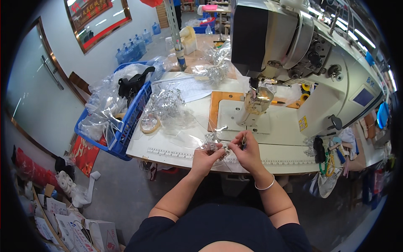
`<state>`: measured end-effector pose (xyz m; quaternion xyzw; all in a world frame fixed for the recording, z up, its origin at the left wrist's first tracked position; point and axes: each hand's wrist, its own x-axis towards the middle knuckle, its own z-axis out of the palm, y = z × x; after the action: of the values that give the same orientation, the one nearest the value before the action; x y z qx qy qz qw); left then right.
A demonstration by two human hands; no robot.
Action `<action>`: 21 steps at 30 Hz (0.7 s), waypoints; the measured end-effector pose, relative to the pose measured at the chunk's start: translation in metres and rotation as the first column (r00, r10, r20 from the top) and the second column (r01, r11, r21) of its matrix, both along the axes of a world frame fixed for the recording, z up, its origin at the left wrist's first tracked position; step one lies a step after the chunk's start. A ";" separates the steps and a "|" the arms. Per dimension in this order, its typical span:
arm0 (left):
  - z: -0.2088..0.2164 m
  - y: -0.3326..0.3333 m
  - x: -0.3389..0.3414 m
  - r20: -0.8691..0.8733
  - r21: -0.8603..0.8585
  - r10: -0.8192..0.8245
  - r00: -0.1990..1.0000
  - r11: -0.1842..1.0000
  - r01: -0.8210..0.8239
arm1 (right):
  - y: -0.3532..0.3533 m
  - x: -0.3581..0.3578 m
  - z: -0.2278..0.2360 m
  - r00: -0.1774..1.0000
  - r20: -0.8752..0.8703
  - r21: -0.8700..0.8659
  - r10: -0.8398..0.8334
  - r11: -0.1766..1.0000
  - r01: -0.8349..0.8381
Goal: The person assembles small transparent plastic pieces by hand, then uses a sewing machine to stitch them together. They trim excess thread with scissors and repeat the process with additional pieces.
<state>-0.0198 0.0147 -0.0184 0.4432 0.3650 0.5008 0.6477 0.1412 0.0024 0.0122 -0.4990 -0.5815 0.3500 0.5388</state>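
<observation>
At the front edge of the white sewing table (260, 152), my left hand (205, 161) pinches a crumpled piece of clear, silvery plastic (210, 142). Close beside it, my right hand (247, 152) is closed around a small dark tool (244, 142), too small to identify, with its fingertips at the plastic's right side. Both hands are just in front of the sewing machine's needle area (247, 124). More of the clear plastic spreads to the left of my left hand, towards a shiny crumpled heap (166, 103).
A large industrial sewing machine (352, 90) rises over the table's right side. A roll of tape (150, 124) lies near the left edge, beside a blue basket (133, 126) full of plastic. Tools and cords (329, 157) hang at the right. Cardboard boxes (71, 227) stand at lower left.
</observation>
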 end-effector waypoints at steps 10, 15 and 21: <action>0.002 0.010 -0.010 0.258 -0.071 -0.111 0.960 0.988 0.134 | 0.006 0.018 -0.009 0.995 -0.026 0.026 0.097 0.995 -0.096; 0.009 0.014 -0.018 0.365 -0.052 -0.157 0.918 0.981 0.188 | 0.000 0.018 -0.009 1.000 0.011 0.019 0.015 1.000 -0.015; 0.009 0.007 -0.022 0.428 -0.147 -0.109 0.897 0.971 0.189 | 0.000 0.004 -0.002 0.989 0.107 -0.050 0.100 0.994 -0.095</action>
<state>-0.0415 0.0214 -0.0094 0.2908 0.2282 0.4964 0.7854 0.1454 0.0019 0.0098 -0.5004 -0.6258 0.3610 0.4771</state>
